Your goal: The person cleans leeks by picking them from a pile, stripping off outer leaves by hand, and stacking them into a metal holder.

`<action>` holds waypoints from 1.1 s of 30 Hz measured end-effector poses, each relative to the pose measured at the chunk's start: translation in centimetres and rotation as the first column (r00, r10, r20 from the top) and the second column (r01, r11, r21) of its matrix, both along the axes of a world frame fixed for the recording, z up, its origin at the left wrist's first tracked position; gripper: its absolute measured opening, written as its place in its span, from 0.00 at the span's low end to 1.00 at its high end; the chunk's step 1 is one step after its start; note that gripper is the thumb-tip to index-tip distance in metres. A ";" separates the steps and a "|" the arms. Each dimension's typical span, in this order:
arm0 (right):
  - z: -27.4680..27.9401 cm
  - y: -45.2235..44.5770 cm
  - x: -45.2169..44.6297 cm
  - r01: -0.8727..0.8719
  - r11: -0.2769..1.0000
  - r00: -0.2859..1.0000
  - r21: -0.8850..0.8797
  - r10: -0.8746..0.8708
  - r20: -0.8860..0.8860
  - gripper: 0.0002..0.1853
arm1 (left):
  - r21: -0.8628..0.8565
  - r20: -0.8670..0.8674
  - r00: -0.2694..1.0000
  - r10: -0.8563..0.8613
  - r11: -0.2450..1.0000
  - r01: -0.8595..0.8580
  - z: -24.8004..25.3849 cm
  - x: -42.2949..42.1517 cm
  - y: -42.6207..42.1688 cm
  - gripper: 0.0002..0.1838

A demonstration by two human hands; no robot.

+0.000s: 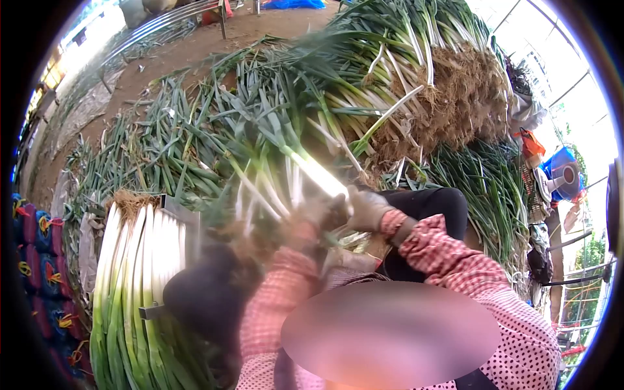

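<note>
A thick green onion (317,172) points up and left in front of me, its white end at my gloved right hand (368,209). That hand is closed around the white end. Close beside it, my left hand (318,214) is smeared by motion, so its fingers cannot be made out. Around and below the left hand are more white stalks (260,188), partly blurred. Both my sleeves are red and white checked.
A bundle of peeled green onions (133,253) lies at left in a metal bracket (182,211). A tall heap of rooted green onions (448,91) rises at back right. Loose leaves (175,143) cover the ground. Dark tied bundles (49,273) stand far left.
</note>
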State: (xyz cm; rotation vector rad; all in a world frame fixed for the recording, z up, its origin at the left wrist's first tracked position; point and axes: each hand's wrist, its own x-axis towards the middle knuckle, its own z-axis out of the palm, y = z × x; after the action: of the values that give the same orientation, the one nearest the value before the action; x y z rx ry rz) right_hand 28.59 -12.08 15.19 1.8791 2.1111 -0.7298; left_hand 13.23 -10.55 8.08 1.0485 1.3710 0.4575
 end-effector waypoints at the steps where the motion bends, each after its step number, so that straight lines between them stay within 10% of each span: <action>1: 2.8 -0.4 0.9 -0.084 0.996 0.995 0.022 0.083 0.064 0.34 | 0.078 -0.074 0.997 0.022 0.997 -0.016 5.6 -0.8 -0.6 0.31; 4: 11.7 -4.4 5.0 -0.356 0.925 0.934 0.129 0.350 0.069 0.42 | 0.624 -0.427 0.844 -0.324 0.570 0.535 6.3 -0.7 0.0 0.17; 6: 17.6 -6.9 4.8 -0.395 0.904 0.918 0.167 0.393 0.043 0.38 | 0.956 -0.172 0.985 -0.029 0.236 0.174 0.2 2.3 1.6 0.11; 8: 22.2 -9.3 5.9 -0.472 0.864 0.881 0.175 0.459 0.111 0.36 | 0.515 -0.699 0.653 -0.293 0.427 0.743 5.4 0.1 1.9 0.14; 12: 26.5 -12.5 7.6 -0.492 0.846 0.870 0.205 0.467 0.158 0.39 | 0.542 -0.665 0.681 -0.307 0.429 0.723 2.1 1.0 1.2 0.09; 13: 27.1 -12.5 7.3 -0.489 0.845 0.872 0.217 0.473 0.125 0.40 | 0.349 -0.683 0.631 -0.368 0.595 0.724 6.2 0.3 2.1 0.06; 14: 27.4 -12.2 7.2 -0.508 0.800 0.861 0.320 0.486 0.151 0.41 | 0.348 -0.801 0.568 -0.189 0.626 0.698 9.9 -1.5 2.3 0.04; 16: 28.1 -11.9 7.4 -0.533 0.699 0.841 0.477 0.497 0.213 0.44 | 0.689 -0.716 0.581 0.387 0.257 0.677 13.7 -6.6 3.5 0.04; 17: 27.4 -10.2 7.0 -0.518 0.663 0.836 0.540 0.527 0.154 0.43 | 0.607 -0.792 0.471 0.389 0.415 0.678 17.1 -10.0 3.9 0.07; 19: 25.2 -5.9 4.5 -0.477 0.576 0.795 0.664 0.605 0.047 0.41 | 0.628 -0.466 0.113 0.878 0.238 0.741 21.2 -18.0 2.8 0.04; 23: 19.0 5.6 -9.2 -0.474 0.136 0.385 0.870 0.921 0.066 0.38 | 0.431 -0.497 -0.121 0.859 0.366 0.825 33.0 -32.0 -12.1 0.05; 27: 11.2 8.7 -31.2 -0.691 0.419 0.329 0.589 0.908 -0.260 0.23 | 0.151 -0.766 -0.615 0.185 0.983 0.107 33.0 -33.0 -23.0 0.18; 31: -0.4 9.8 -46.3 -0.819 0.223 0.091 0.529 0.960 -0.264 0.14 | -0.074 -0.981 -0.133 -0.143 0.900 -0.429 22.1 -36.2 -25.7 0.30; 33: -2.8 9.9 -47.6 -0.869 0.191 0.109 0.456 0.974 -0.199 0.14 | -0.030 -1.000 0.009 -0.029 0.884 -0.467 18.4 -35.4 -25.7 0.31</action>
State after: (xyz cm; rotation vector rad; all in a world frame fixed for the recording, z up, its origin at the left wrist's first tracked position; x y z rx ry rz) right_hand -18.97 -2.19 12.37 -0.0749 3.0922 -0.5656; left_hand -22.21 -36.21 26.48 0.7275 2.8547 -0.5548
